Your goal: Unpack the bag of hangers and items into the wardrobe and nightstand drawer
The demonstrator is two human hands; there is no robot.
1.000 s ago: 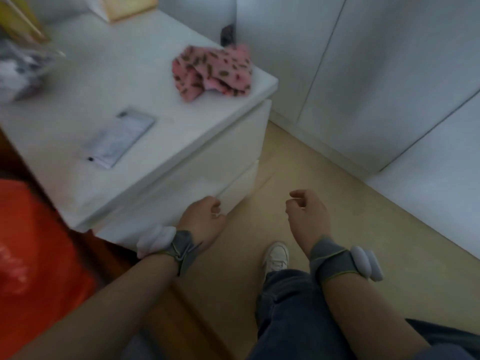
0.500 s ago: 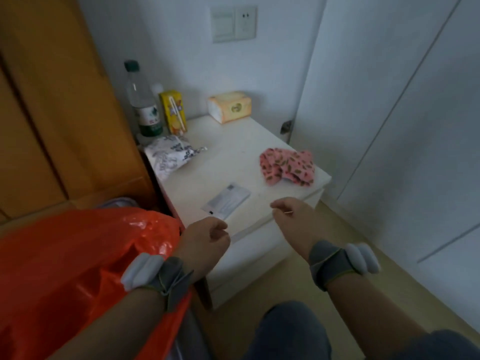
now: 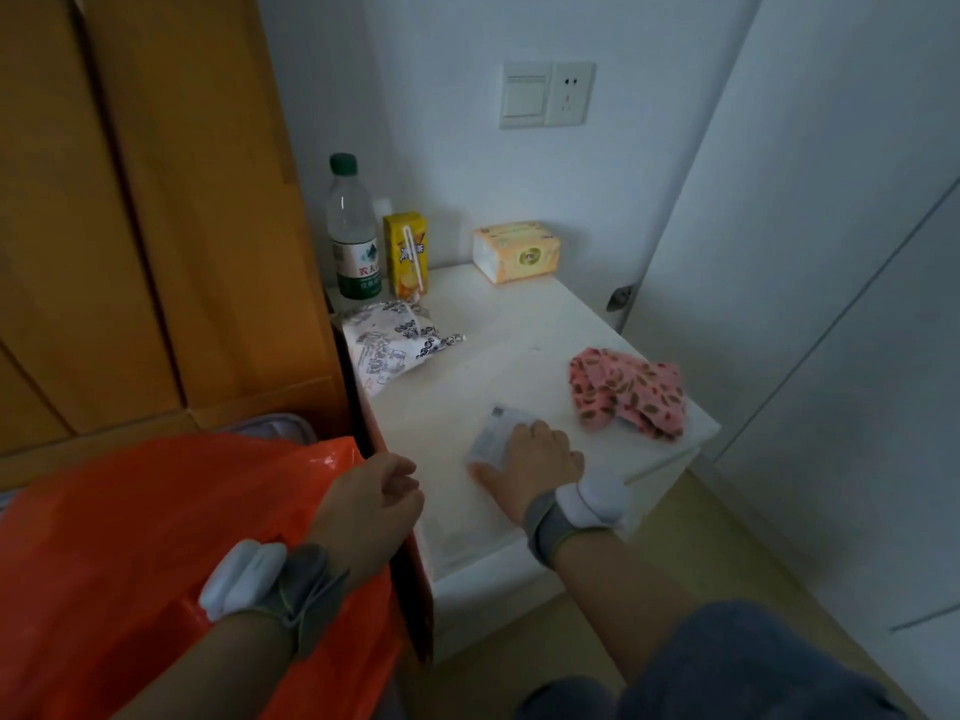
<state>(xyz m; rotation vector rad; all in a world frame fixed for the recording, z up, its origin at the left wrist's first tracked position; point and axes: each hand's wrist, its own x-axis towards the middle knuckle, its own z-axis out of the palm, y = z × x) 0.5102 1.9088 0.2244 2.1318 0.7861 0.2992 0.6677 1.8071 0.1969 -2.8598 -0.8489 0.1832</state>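
As right hand (image 3: 537, 452) fingers cover near end of packet (image 3: 493, 433), grip unclear, left hand (image 3: 379, 504) loosely curled, empty

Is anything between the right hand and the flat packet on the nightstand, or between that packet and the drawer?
Nothing separates them: the right hand touches the flat packet. Toward the drawer, the drawer front under the nightstand top looks closed, so it alone bars the way. The pink cloth lies off to the side.

Right hand (image 3: 535, 454) has landed on the packet (image 3: 491, 433).
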